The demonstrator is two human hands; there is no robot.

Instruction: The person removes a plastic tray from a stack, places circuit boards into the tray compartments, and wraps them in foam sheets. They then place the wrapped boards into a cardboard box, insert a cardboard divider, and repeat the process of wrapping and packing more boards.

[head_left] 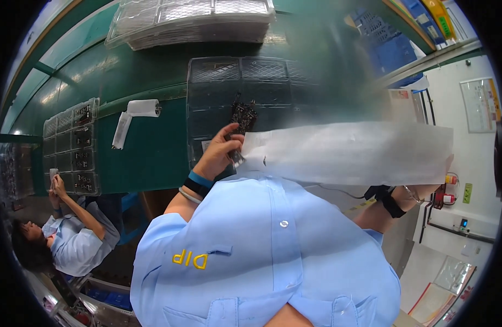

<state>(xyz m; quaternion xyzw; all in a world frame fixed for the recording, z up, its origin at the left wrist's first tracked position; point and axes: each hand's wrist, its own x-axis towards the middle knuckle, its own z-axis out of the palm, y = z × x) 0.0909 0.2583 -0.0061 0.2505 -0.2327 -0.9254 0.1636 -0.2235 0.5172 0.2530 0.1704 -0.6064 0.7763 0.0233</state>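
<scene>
My left hand [217, 151] is closed, with thumb and fingers around a dark circuit board [243, 115]. The board sticks up past my fingertips, and a metal connector [238, 158] shows below them. A long white wrapping sheet [343, 153] stretches across in front of my chest, its left end beside my left fingers. At its far right end is my right hand [425, 191], mostly hidden behind the sheet and gripping that end. Behind the board lies a clear plastic compartment tray [212, 90] on the green bench.
A thick stack of clear trays [199, 27] stands at the back. Two white wrapped pieces [143, 108] lie to the left, near another tray holding boards [71, 152]. A co-worker [79, 242] sits at far left. Blue crates [390, 54] stand at back right.
</scene>
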